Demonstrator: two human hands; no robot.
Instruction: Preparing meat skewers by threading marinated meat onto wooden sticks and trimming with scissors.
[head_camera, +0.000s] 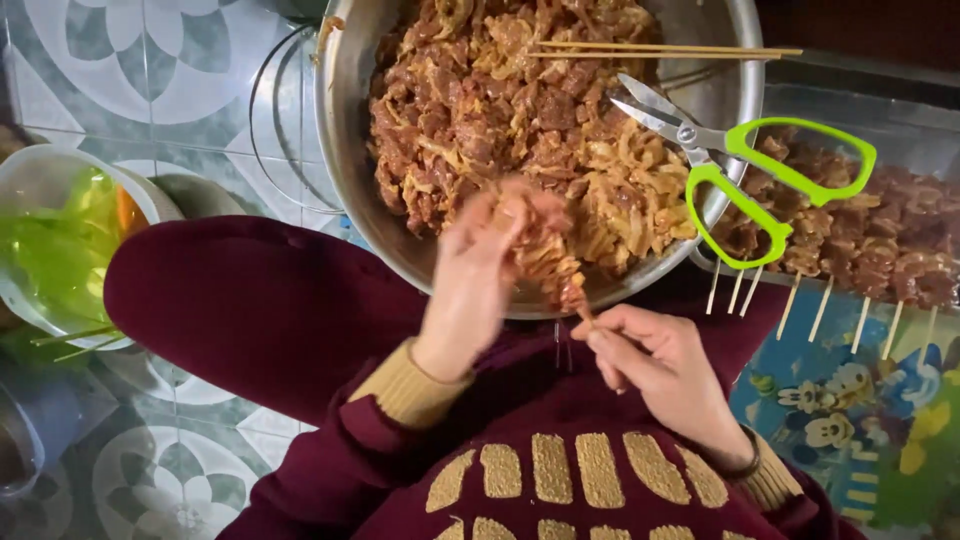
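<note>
My left hand (468, 285) pinches pieces of marinated meat threaded on a thin bamboo skewer (553, 268). My right hand (662, 372) grips the skewer's bare lower end between thumb and fingers. Both hands hover over the near rim of a large metal bowl (343, 110) that holds a heap of brown marinated meat and onion strips (500, 110). The skewer slants from the bowl toward my lap.
Loose bamboo skewers (665, 49) lie across the bowl's far side. Green-handled scissors (745, 165) rest on its right rim. A tray of finished meat skewers (870, 245) stands at the right on a cartoon-patterned mat (850, 410). At the left a white bowl (40, 175) holds green plastic.
</note>
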